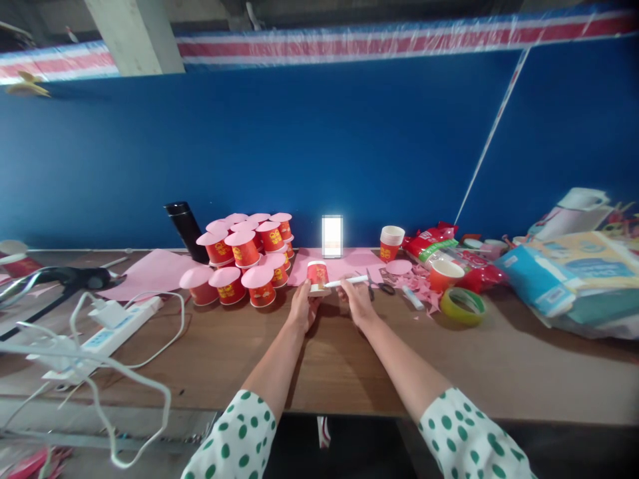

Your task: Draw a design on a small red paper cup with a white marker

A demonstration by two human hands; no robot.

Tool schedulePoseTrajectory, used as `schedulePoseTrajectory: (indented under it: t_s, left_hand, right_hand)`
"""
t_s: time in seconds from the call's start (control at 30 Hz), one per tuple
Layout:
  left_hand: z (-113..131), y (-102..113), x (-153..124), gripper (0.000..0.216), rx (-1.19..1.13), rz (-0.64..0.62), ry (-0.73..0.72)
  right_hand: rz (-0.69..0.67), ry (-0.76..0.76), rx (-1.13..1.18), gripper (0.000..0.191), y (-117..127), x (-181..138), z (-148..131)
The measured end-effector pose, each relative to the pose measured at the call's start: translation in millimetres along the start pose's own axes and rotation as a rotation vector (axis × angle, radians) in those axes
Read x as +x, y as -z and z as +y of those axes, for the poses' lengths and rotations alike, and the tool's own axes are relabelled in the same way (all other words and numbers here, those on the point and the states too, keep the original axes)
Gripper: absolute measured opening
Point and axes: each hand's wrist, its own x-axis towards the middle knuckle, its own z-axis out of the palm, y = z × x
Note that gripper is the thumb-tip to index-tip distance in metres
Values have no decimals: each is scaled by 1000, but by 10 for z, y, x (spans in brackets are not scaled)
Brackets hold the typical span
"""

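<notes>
My left hand (pixel 303 307) is closed around the base of a small red paper cup (pixel 317 273) turned upside down, with a pale rim at the bottom. My right hand (pixel 357 297) grips a white pen-like stick (pixel 345 282) whose tip touches the cup's lower edge. Both hands rest on the brown table (pixel 324 359), just in front of a pink paper sheet (pixel 344 266).
A pile of red cups capped with pink discs (pixel 244 259) stands to the left, by a black bottle (pixel 186 230). Scissors (pixel 379 286), pink scraps, a green tape roll (pixel 462 305), stacked cups (pixel 391 242) and snack bags lie to the right. A power strip with cables (pixel 117 326) sits at left.
</notes>
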Motion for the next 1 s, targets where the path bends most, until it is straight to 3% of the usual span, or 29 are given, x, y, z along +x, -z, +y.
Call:
schedulePoseTrajectory:
  t_s: [0.33, 1.0]
  left_hand:
    - [-17, 11, 13, 28, 6, -16, -17]
    - [13, -26, -22, 28, -5, -16, -16]
  right_hand:
    - [-24, -21, -1, 17, -3, -4, 24]
    - [61, 28, -23, 19, 4, 33, 31]
